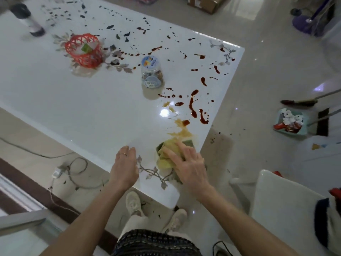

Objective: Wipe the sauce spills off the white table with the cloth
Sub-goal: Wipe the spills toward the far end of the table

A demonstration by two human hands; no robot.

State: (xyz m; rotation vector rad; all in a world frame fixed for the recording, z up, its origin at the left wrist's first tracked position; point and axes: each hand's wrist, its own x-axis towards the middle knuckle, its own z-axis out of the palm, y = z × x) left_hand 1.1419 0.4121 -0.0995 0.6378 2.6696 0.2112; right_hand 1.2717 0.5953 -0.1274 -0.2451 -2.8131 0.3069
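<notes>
1. Yellow cloth (167,154), green on one face, lies crumpled at the white counter's (73,108) near right corner, its far edge meeting a smeared orange-brown streak (181,133).
2. Red-brown sauce spills (192,106) dot and streak the counter's far and right parts, too many to count.
3. One cloth, two hands: the right hand (188,163) presses it with fingers straight and spread; the left hand (124,167) rests on bare counter beside it, fingers relaxed, holding nothing.
4. One red lattice basket (84,50) holds a green scrap; one clear jar (151,71) with a blue lid holds small items too unclear to name.
</notes>
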